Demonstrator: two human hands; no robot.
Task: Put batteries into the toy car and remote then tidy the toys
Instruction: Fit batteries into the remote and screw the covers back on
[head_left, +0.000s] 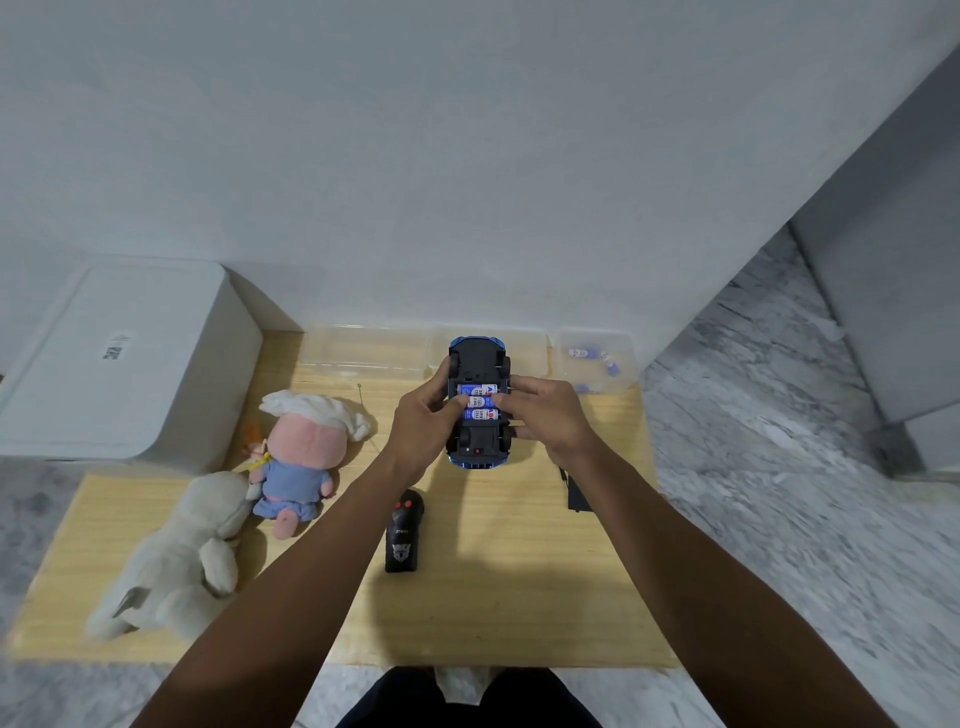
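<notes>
Lying belly-up, toy car (478, 402) apparently points away.

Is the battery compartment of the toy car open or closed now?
Open. The toy car is held upside down, and three batteries lie uncovered in its underside, with fingers of both hands on them.

A single wide-angle view from the person's head looks forward and steeply down, close over a low wooden table (493, 613) whose near edge sits just above the bottom of frame. A white wall fills the far upper half; marble floor (779, 467) runs along the right.
</notes>
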